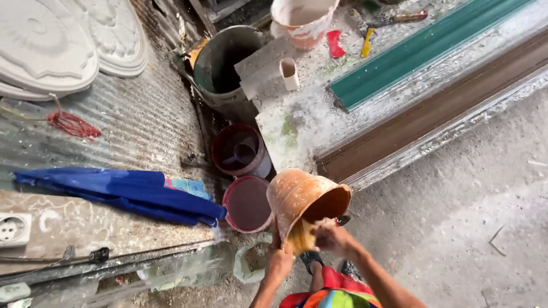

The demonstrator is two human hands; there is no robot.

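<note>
An orange-brown plastic bucket [297, 197], stained pale, hangs tilted with its mouth facing me and to the right. My left hand [279, 259] grips its lower rim from beneath. My right hand [334, 238] reaches into the mouth and is shut on a yellowish sponge or cloth [302, 235] pressed against the inner rim. Just left of the bucket stands a dark red bucket [247, 204] holding dark liquid.
A second red bucket [241, 151] with a cup inside stands behind, then a large grey bucket [225, 63]. A long green mould [422, 48] and brown mould [434, 114] lie on the bench. Left: a blue folded umbrella [125, 194], white plaster ornaments [63, 40], corrugated sheet, a power socket [14, 228].
</note>
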